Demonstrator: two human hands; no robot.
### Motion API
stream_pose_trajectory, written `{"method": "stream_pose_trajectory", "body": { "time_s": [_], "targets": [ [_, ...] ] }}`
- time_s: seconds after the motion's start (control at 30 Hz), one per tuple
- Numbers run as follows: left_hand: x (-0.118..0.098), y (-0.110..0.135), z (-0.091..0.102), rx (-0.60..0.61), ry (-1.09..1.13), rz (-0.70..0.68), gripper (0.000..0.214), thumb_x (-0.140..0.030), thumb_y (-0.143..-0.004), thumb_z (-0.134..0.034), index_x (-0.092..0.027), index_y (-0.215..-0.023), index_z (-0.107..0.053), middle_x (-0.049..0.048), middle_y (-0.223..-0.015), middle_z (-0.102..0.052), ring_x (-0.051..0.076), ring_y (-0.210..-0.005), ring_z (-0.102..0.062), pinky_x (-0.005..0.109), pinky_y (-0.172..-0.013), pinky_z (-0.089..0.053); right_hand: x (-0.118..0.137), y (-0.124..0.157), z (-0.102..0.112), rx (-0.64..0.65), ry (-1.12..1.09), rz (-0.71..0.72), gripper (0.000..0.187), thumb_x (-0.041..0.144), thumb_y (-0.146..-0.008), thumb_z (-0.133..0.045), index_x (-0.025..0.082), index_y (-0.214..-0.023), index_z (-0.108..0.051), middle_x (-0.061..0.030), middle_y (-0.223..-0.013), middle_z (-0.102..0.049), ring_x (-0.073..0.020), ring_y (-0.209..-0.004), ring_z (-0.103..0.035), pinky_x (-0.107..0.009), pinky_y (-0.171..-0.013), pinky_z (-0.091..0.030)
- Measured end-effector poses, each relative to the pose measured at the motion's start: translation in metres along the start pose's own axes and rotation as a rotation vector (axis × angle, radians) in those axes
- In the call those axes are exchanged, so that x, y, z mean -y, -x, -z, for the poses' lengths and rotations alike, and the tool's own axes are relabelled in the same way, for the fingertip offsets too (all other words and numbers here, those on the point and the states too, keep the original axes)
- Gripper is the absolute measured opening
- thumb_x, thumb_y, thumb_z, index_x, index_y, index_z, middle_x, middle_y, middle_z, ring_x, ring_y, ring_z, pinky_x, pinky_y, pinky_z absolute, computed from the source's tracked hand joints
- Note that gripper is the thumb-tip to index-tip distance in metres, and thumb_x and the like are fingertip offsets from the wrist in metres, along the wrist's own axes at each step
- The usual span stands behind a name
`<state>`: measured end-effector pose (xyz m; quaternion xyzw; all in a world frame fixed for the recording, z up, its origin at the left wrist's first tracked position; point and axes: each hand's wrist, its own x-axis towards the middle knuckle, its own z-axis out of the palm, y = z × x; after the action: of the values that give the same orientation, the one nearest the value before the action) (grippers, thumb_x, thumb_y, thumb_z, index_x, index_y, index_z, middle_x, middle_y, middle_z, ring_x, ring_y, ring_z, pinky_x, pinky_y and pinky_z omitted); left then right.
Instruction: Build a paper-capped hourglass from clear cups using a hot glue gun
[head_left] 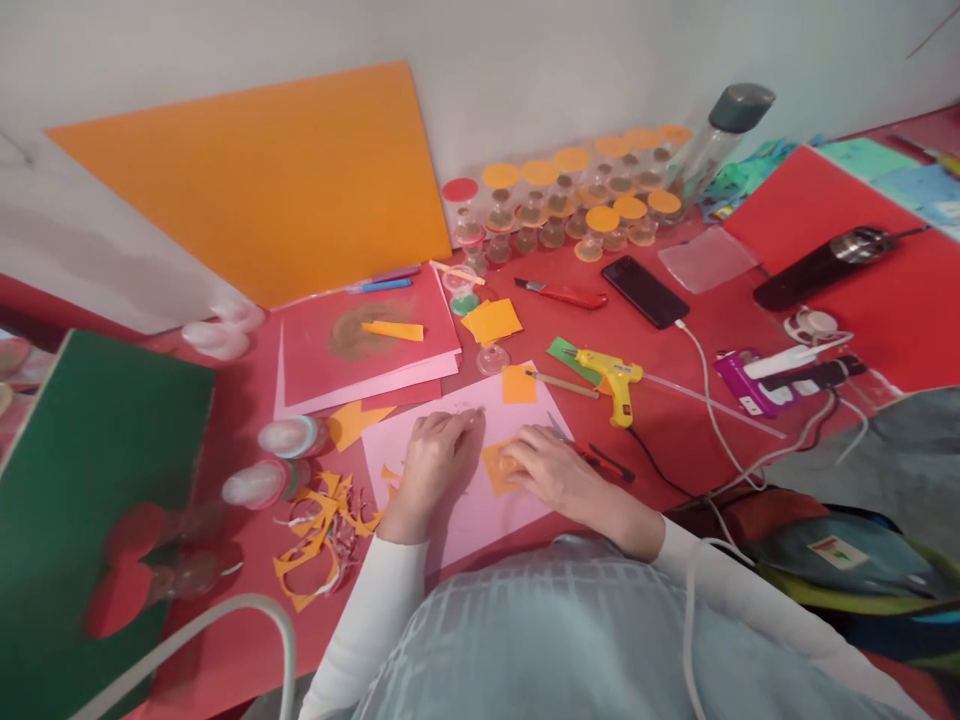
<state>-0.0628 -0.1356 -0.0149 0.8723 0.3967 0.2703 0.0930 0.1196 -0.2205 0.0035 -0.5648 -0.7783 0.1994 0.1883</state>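
Observation:
On a pink sheet lies an orange paper square. My right hand is over its right part, fingers curled down around what may be a small clear piece, mostly hidden. To the left, my left hand rests on the pink sheet with its fingers bunched together; whatever is in them, if anything, cannot be made out. Beyond the hands, a second orange square lies under the tip of a pencil. A clear plastic round piece sits near a stack of orange squares.
A yellow glue gun, a red cutter knife and a phone lie to the right. Orange scraps are heaped at left, beside plastic bottle tops. Rows of orange-topped clear pieces stand along the wall.

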Motion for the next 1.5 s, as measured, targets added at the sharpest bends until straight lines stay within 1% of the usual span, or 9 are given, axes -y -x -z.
{"method": "stream_pose_trajectory", "body": {
  "time_s": [0.2, 0.37, 0.5, 0.63, 0.87, 1.0, 1.23, 1.33, 1.5],
  "targets": [
    [-0.001, 0.002, -0.001, 0.006, -0.024, 0.016, 0.026, -0.028, -0.100, -0.047, -0.021, -0.093, -0.071, 0.0061, -0.074, -0.074, 0.022, -0.071, -0.066, 0.035, -0.070, -0.045, 0.000, -0.002, -0.004, -0.019, 0.028, -0.024, 0.012, 0.018, -0.088, -0.075, 0.019, -0.093, -0.064, -0.0053, -0.094, -0.063, -0.0230, -0.089, -0.061, -0.037, -0.083, -0.049],
    [0.006, 0.005, -0.004, 0.026, -0.014, -0.022, 0.024, -0.021, -0.097, -0.048, -0.021, -0.106, -0.070, 0.0070, -0.076, -0.074, 0.023, -0.073, -0.067, 0.035, -0.069, -0.046, 0.000, -0.006, -0.006, 0.023, 0.031, -0.042, 0.015, 0.023, -0.087, -0.077, 0.019, -0.095, -0.065, -0.0068, -0.095, -0.062, -0.0248, -0.091, -0.060, -0.039, -0.084, -0.049],
    [0.005, 0.005, -0.003, 0.014, 0.002, -0.001, 0.024, -0.025, -0.098, -0.047, -0.021, -0.100, -0.070, 0.0075, -0.075, -0.073, 0.024, -0.073, -0.067, 0.036, -0.071, -0.047, 0.000, -0.007, -0.007, 0.039, 0.041, -0.069, 0.012, 0.026, -0.090, -0.073, 0.021, -0.099, -0.066, -0.0066, -0.097, -0.061, -0.0242, -0.090, -0.060, -0.040, -0.084, -0.048],
    [0.001, 0.002, -0.001, -0.004, -0.009, -0.012, 0.026, -0.026, -0.100, -0.045, -0.020, -0.096, -0.070, 0.0074, -0.072, -0.071, 0.024, -0.070, -0.066, 0.036, -0.070, -0.047, 0.000, -0.004, -0.008, 0.046, 0.062, -0.067, 0.021, 0.028, -0.092, -0.071, 0.023, -0.111, -0.066, -0.0058, -0.099, -0.060, -0.0236, -0.090, -0.059, -0.040, -0.086, -0.048],
    [0.007, 0.004, -0.003, 0.017, 0.003, -0.020, 0.025, -0.026, -0.098, -0.046, -0.020, -0.100, -0.070, 0.0085, -0.075, -0.073, 0.025, -0.073, -0.067, 0.036, -0.070, -0.048, -0.001, -0.003, -0.010, 0.039, 0.049, -0.064, 0.009, 0.028, -0.094, -0.069, 0.023, -0.101, -0.069, -0.0055, -0.098, -0.060, -0.0216, -0.089, -0.059, -0.037, -0.086, -0.046],
    [0.008, 0.005, -0.005, 0.019, 0.002, -0.011, 0.022, -0.024, -0.096, -0.049, -0.021, -0.100, -0.070, 0.0083, -0.077, -0.074, 0.024, -0.074, -0.068, 0.036, -0.070, -0.049, 0.001, -0.004, -0.003, 0.052, 0.057, -0.027, 0.019, 0.027, -0.092, -0.071, 0.023, -0.110, -0.068, -0.0070, -0.100, -0.062, -0.0232, -0.090, -0.060, -0.039, -0.085, -0.048],
    [0.006, 0.005, -0.004, 0.002, -0.013, -0.014, 0.019, -0.020, -0.096, -0.049, -0.021, -0.099, -0.068, 0.0065, -0.076, -0.073, 0.023, -0.074, -0.067, 0.035, -0.071, -0.048, 0.003, -0.002, 0.004, 0.030, 0.052, 0.031, 0.040, 0.021, -0.088, -0.075, 0.023, -0.126, -0.062, -0.0105, -0.115, -0.065, -0.0277, -0.104, -0.060, -0.045, -0.092, -0.049],
    [0.004, 0.005, -0.004, 0.001, -0.017, -0.006, 0.019, -0.021, -0.096, -0.050, -0.021, -0.094, -0.068, 0.0062, -0.075, -0.073, 0.023, -0.073, -0.066, 0.035, -0.071, -0.048, 0.001, -0.004, 0.003, 0.059, 0.059, 0.072, 0.031, 0.018, -0.091, -0.071, 0.022, -0.121, -0.064, -0.0100, -0.115, -0.067, -0.0272, -0.103, -0.060, -0.043, -0.089, -0.049],
    [0.003, 0.005, -0.004, 0.009, -0.021, -0.019, 0.019, -0.020, -0.097, -0.049, -0.021, -0.096, -0.069, 0.0062, -0.078, -0.074, 0.022, -0.073, -0.067, 0.034, -0.069, -0.047, -0.001, -0.011, 0.003, 0.112, 0.093, 0.075, 0.012, 0.020, -0.092, -0.070, 0.020, -0.105, -0.068, -0.0070, -0.101, -0.069, -0.0234, -0.094, -0.061, -0.037, -0.082, -0.047]
  ]
}}
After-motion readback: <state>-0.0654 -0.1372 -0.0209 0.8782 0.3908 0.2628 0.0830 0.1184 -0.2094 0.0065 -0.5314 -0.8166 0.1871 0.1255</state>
